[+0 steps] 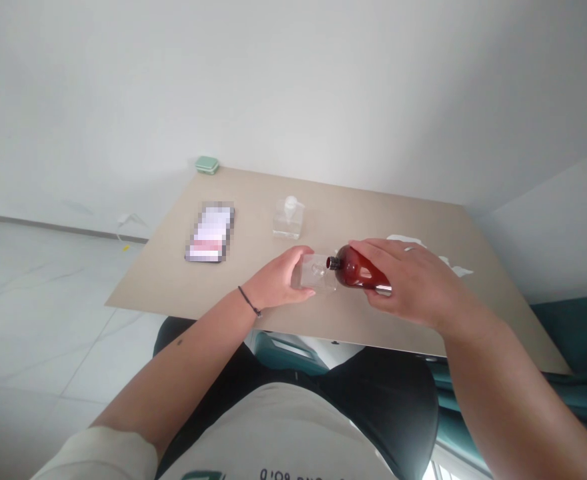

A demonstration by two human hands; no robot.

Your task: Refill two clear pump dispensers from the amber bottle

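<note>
mid-frame, my left hand (278, 279) pinches a clear container (317, 272); my right hand (416, 280) clasps a red bottle (356, 268) tipped toward it.

Bottle (356, 267) glossy (plastic or glass, unclear); tabletop (373, 212) matt, smooth

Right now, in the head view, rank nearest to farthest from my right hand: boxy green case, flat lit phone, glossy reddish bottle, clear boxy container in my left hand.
1. Bottle, gripped in your right hand.
2. Container, just left, in your left hand.
3. Phone, farther left, on the table.
4. Case, at the table's far-left corner.
</note>
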